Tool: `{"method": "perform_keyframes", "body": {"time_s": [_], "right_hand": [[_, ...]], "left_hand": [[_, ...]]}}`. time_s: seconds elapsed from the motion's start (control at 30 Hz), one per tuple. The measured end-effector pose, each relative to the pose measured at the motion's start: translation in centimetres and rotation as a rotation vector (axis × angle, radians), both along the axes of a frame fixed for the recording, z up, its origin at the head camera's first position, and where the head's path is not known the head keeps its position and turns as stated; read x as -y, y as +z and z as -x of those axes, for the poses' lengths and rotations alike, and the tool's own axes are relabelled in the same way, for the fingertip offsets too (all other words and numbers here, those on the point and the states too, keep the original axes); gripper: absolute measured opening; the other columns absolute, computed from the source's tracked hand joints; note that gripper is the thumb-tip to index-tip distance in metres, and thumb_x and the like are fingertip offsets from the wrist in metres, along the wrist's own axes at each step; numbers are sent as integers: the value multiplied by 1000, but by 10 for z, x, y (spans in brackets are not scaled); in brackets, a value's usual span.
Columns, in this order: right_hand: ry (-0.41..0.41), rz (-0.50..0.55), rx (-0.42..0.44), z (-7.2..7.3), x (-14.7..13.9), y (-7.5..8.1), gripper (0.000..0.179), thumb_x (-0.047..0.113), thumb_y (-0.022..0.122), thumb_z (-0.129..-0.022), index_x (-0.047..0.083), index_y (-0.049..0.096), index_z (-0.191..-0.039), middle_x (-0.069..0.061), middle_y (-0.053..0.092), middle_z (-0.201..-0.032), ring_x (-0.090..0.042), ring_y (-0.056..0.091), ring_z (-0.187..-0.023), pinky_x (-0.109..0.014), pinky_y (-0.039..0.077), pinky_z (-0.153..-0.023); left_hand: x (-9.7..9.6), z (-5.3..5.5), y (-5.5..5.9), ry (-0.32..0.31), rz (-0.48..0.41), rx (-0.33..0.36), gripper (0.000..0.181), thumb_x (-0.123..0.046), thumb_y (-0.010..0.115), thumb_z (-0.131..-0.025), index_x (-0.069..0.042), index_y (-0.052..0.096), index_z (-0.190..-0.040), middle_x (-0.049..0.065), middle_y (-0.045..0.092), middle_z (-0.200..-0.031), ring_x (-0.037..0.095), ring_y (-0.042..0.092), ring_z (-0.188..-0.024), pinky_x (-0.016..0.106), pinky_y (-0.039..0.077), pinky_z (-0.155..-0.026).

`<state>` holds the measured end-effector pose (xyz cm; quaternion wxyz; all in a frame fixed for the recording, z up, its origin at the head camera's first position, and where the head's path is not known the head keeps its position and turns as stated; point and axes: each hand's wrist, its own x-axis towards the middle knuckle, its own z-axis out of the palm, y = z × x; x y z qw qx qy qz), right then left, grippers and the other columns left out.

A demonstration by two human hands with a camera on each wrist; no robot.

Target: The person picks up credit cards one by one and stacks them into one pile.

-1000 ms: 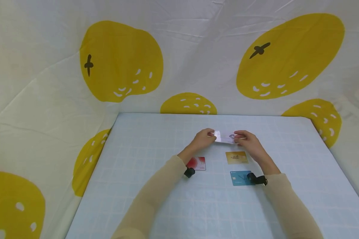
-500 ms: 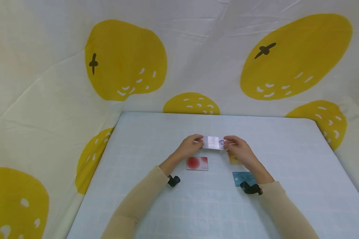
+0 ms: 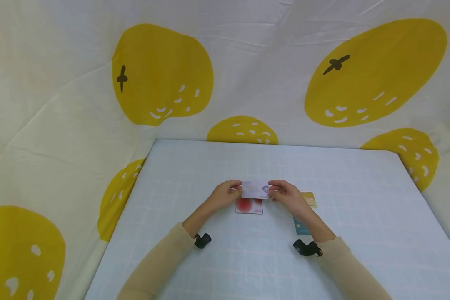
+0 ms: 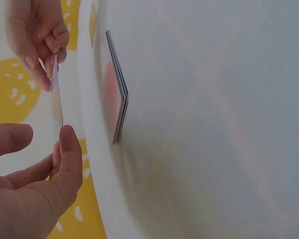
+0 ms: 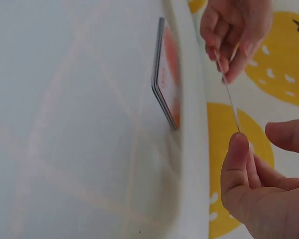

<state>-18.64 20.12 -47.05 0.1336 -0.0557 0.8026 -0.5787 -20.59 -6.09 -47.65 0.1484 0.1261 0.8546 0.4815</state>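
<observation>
A white card (image 3: 255,189) with a round dark emblem is held level between both hands, above the table. My left hand (image 3: 222,196) pinches its left end between thumb and fingers; my right hand (image 3: 288,196) pinches the right end. Just beneath and nearer lies a red-and-white card (image 3: 249,206), its far edge covered by the white one. From the side, in the left wrist view, this red-and-white card (image 4: 112,94) tops a thin stack with layered edges. A gap separates the held card (image 5: 230,99) from that stack in the right wrist view.
Right of the stack lie a gold card (image 3: 309,199) and a blue card (image 3: 301,227), both partly hidden by the right hand and forearm. A pale checked cloth (image 3: 232,262) covers the table. Behind it hangs a white curtain (image 3: 255,75) with yellow fruit prints.
Both hands have carried the white card left and nearer, from beyond the gold card to just over the far edge of the red-and-white card. The cards on the table stay put.
</observation>
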Motion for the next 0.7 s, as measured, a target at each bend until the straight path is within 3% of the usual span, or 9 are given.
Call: {"method": "perform_keyframes", "body": {"time_s": [0.17,0.37,0.7], "right_hand": [[20,26,22,-10,9,-3,42,10,58,-101,-6,50,-139,-22,60,-119,-39,62,-102,-38,54,-88],[26,13,25,-15,13,-11,40,11,61,-99,-5,54,-135,-19,62,-116,-34,62,-96,-31,53,-80],[11,-17,76,-19,17,-21,37,13,64,-98,0,58,-132,-14,64,-115,-25,62,-95,-32,54,-79]], "left_hand": [[10,-11,-3,-1,27,13,39,-25,59,-100,-4,62,-134,7,65,-123,21,64,-105,37,52,-90],[16,-20,-7,-7,42,21,40,-28,57,-102,-5,62,-134,7,63,-130,24,61,-112,41,49,-96],[19,-27,-16,-24,56,7,39,-24,57,-102,-2,62,-133,11,62,-130,26,60,-115,43,48,-97]]}}
